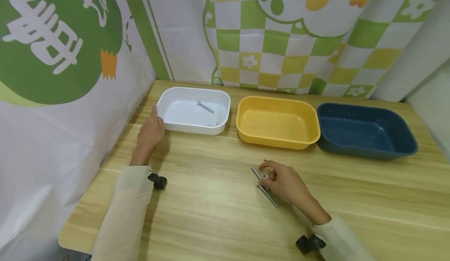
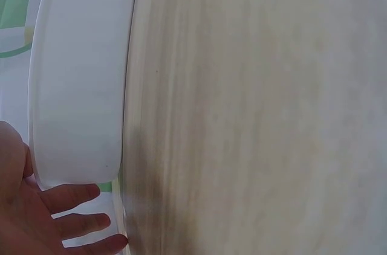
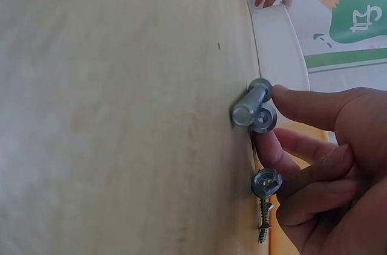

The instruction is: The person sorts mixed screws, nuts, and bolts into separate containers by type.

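At the left end of the white bin [image 1: 191,128], my left hand [image 1: 150,131] touches the wall. Its fingers [image 2: 75,225] look straight and spread there. Two bolts lie in this bin, one a long bolt [image 1: 205,107]. Over the table's middle, my right hand [image 1: 286,183] has its thumb and index finger curved apart around a small group of hardware. The thumb reaches a bolt's flanged head [image 3: 260,86]; another bolt head [image 3: 264,120] sits beside it. Below them are a flange nut [image 3: 266,183] and a small screw [image 3: 264,225]. No firm grip shows on any piece.
A yellow bin [image 1: 277,140] stands right of the white one. A dark blue bin [image 1: 369,151] stands against its right side. All three line the back of the wooden table [image 1: 211,198], before a patterned cloth [image 1: 260,61].
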`<state>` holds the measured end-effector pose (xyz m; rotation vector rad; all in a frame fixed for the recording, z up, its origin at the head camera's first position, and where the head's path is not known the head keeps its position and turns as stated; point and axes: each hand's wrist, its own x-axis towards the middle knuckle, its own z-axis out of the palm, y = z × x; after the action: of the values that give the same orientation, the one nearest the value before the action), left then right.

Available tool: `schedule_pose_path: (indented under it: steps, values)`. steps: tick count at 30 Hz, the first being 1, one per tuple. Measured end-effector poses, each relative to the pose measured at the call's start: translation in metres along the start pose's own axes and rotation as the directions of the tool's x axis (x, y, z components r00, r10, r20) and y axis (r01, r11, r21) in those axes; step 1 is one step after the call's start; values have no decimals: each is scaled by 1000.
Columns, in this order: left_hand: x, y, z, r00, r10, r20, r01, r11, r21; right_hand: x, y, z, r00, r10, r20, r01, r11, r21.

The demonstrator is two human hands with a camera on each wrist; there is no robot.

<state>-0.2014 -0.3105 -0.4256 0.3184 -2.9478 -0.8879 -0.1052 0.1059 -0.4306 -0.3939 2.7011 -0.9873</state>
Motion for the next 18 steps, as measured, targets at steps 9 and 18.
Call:
schedule_pose_path:
  steps: [9, 18]
  values:
    - [-1, 1, 0, 1000, -1, 6, 1, 1000, 13, 0, 5, -2, 1000, -19, 2, 19, 1000, 16]
    - [-2, 2, 0, 1000, -19, 9, 19, 1000, 1, 2, 3, 0, 999, -26, 21, 26, 1000, -3]
